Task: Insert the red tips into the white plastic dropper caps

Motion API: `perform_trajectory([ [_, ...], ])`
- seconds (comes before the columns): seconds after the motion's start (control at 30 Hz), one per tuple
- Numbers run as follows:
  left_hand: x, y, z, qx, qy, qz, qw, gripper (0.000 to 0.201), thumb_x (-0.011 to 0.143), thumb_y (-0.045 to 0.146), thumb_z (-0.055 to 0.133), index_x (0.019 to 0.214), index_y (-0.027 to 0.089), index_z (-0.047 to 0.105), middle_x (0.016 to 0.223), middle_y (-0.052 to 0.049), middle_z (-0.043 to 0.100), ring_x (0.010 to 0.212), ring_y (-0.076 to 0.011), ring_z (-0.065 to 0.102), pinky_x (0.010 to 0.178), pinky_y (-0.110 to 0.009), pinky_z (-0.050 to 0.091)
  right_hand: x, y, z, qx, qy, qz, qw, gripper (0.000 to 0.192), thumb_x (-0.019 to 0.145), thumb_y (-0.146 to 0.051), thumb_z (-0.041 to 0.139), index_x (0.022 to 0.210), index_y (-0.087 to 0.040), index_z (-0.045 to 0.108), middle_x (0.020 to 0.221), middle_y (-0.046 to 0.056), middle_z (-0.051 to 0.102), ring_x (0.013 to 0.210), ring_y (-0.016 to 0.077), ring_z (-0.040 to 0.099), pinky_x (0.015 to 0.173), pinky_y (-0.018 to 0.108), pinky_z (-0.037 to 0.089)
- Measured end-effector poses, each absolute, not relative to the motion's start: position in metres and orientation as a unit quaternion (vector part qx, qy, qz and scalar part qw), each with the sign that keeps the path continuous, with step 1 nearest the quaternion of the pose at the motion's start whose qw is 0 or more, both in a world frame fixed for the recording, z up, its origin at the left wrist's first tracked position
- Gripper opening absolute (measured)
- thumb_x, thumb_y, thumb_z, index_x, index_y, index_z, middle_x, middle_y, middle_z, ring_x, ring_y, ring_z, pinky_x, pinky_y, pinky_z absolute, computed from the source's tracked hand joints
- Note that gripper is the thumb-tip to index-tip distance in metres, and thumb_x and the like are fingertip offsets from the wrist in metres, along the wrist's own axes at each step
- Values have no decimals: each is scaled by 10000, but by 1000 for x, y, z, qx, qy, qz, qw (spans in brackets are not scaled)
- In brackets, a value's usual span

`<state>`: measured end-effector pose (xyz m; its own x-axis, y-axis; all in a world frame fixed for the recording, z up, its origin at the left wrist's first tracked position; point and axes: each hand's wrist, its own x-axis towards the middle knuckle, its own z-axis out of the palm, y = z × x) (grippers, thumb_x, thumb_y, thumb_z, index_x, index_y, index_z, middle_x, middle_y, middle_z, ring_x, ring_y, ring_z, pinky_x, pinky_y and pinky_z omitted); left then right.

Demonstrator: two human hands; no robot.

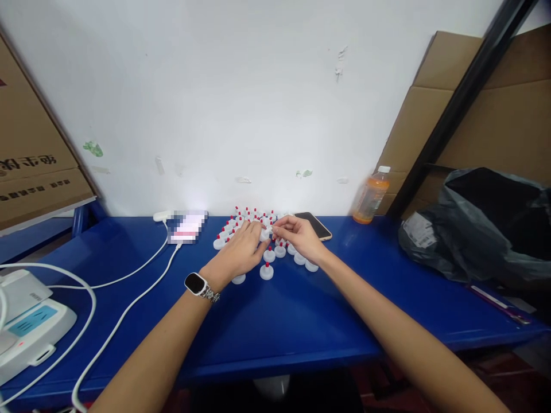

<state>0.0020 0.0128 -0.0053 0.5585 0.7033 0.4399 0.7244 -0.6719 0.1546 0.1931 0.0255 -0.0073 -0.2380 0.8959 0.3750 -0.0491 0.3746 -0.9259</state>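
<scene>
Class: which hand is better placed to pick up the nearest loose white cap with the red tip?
Probably the left hand: it lies flatter and closer to the nearest cap. The right hand is pinching a small white piece with it.

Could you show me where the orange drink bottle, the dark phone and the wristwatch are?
Drink bottle (371, 198): head view, on its orange body, below the white cap.
Phone (315, 224): head view, on the dark screen, beside the right hand.
Wristwatch (195, 283): head view, on its black face, on the left wrist.
</scene>
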Motion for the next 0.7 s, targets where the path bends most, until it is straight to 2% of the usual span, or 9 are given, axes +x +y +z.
perform_trajectory([
  [0.3, 3, 11, -8, -893, -394, -214, 49, 165, 979, 327, 383, 952, 186, 464, 973, -91, 561, 936, -260, 512, 843, -431, 467, 185, 19, -7, -356, -654, 412, 525, 404, 709, -553, 765, 808, -176, 657, 702, 15, 662, 639, 139, 589, 615, 271, 460],
  [0.43, 5, 8, -5, -888, -402, -216, 56, 213, 997, 353, 357, 950, 176, 465, 969, -103, 565, 923, -257, 514, 831, -421, 467, 181, 12, -7, -383, -686, 314, 532, 379, 829, -558, 651, 911, -195, 582, 695, -3, 616, 624, 141, 558, 605, 268, 430],
  [0.5, 6, 5, -1, -886, -407, -217, 56, 229, 1006, 360, 344, 947, 175, 466, 978, -107, 568, 930, -254, 517, 832, -416, 467, 184, 8, -4, -414, -741, 188, 493, 302, 925, -497, 546, 865, -202, 540, 688, -5, 585, 627, 138, 530, 626, 270, 399],
  [0.6, 6, 3, 1, -891, -398, -204, 74, 203, 1002, 343, 362, 943, 180, 468, 989, -101, 569, 945, -252, 518, 845, -411, 464, 188, 2, 2, -437, -824, -20, 360, 341, 1016, -376, 383, 757, -196, 510, 740, 30, 594, 696, 154, 525, 725, 302, 361],
  [0.7, 5, 3, -1, -895, -390, -186, 107, 185, 995, 327, 379, 961, 172, 475, 992, -105, 567, 951, -264, 515, 851, -426, 460, 188, -1, 6, -455, -843, -109, 267, 375, 1043, -333, 308, 787, -191, 543, 785, 48, 628, 745, 169, 545, 775, 316, 327],
])
